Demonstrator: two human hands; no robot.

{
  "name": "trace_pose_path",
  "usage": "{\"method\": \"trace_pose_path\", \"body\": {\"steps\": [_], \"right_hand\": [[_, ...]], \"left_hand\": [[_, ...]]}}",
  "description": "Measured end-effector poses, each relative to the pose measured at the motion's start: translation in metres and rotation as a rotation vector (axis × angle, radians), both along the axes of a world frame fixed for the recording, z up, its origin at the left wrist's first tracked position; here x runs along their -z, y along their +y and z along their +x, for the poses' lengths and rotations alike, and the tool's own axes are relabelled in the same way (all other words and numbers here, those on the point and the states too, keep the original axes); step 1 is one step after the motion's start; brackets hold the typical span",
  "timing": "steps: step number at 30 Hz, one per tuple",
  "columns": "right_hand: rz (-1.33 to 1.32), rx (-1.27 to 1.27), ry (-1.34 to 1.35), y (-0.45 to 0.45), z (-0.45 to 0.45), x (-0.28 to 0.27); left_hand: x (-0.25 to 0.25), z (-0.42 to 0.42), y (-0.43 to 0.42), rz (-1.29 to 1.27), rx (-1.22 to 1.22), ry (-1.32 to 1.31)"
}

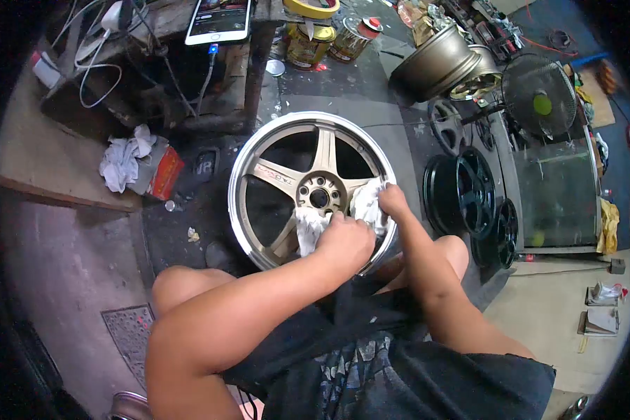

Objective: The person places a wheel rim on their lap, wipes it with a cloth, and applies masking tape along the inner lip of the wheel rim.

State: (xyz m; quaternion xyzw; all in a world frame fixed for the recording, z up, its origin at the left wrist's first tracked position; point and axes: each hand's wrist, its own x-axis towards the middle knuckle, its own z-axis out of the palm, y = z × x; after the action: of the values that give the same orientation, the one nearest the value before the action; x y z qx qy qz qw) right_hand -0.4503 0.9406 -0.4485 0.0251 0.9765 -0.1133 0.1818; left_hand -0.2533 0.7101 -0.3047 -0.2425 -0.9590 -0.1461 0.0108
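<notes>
A wheel rim [325,148] with bronze spokes and a bright silver lip lies face up in front of my knees. Just below its hub, my left hand [346,241] is closed on a white rag [311,228], pressing it against the lower spokes. My right hand [393,201] grips white cloth [366,203] on the right-hand spoke, close to the lip. Whether both white parts belong to one rag I cannot tell. My fingers are partly hidden by the cloth and by the hands themselves.
Dark rims [458,192] and a standing fan [539,96] are at the right. Behind the wheel stand paint cans [308,47] and a bronze rim [437,63]. A phone [219,19] sits on a wooden bench. Crumpled white cloth [121,164] lies by a red box [165,173].
</notes>
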Motion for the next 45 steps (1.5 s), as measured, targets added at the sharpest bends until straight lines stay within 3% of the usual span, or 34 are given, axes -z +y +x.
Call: {"method": "trace_pose_path", "body": {"steps": [4,5,8,11,16,21,25,29,32,34,39,45], "right_hand": [[0.083,-0.266,0.074,-0.047,-0.018,-0.019],[0.134,-0.351,-0.012,-0.056,-0.030,-0.014],[0.363,-0.390,-0.175,-0.068,-0.046,-0.003],[0.415,-0.397,-0.201,-0.079,-0.030,-0.040],[0.436,-0.364,-0.233,-0.071,-0.041,-0.037],[0.355,-0.246,-0.098,-0.069,-0.028,-0.042],[0.213,-0.259,-0.002,-0.098,-0.066,-0.014],[0.219,-0.309,-0.053,-0.138,-0.087,0.004],[0.298,-0.497,-0.015,-0.146,-0.087,-0.009],[0.194,-0.424,0.067,-0.139,-0.088,-0.012],[0.228,-0.369,-0.064,-0.165,-0.106,-0.009],[0.252,-0.598,-0.015,-0.207,-0.107,-0.016]], "left_hand": [[0.005,-0.006,-0.009,-0.005,0.011,-0.086],[0.014,-0.011,-0.008,0.001,-0.019,-0.056],[0.017,-0.030,-0.012,-0.012,-0.080,-0.050],[0.012,-0.036,-0.018,-0.004,-0.078,-0.046],[0.018,-0.033,-0.015,0.010,-0.079,-0.031],[0.014,-0.036,-0.020,0.012,-0.032,-0.086],[0.016,-0.040,-0.025,-0.031,-0.099,-0.081],[0.021,-0.048,-0.034,-0.077,-0.152,-0.086],[0.019,-0.050,-0.039,-0.062,-0.193,-0.057],[0.022,-0.050,-0.035,-0.063,-0.171,-0.061],[0.022,-0.053,-0.026,-0.069,-0.130,-0.102],[0.018,-0.057,-0.031,-0.073,-0.175,-0.169]]}}
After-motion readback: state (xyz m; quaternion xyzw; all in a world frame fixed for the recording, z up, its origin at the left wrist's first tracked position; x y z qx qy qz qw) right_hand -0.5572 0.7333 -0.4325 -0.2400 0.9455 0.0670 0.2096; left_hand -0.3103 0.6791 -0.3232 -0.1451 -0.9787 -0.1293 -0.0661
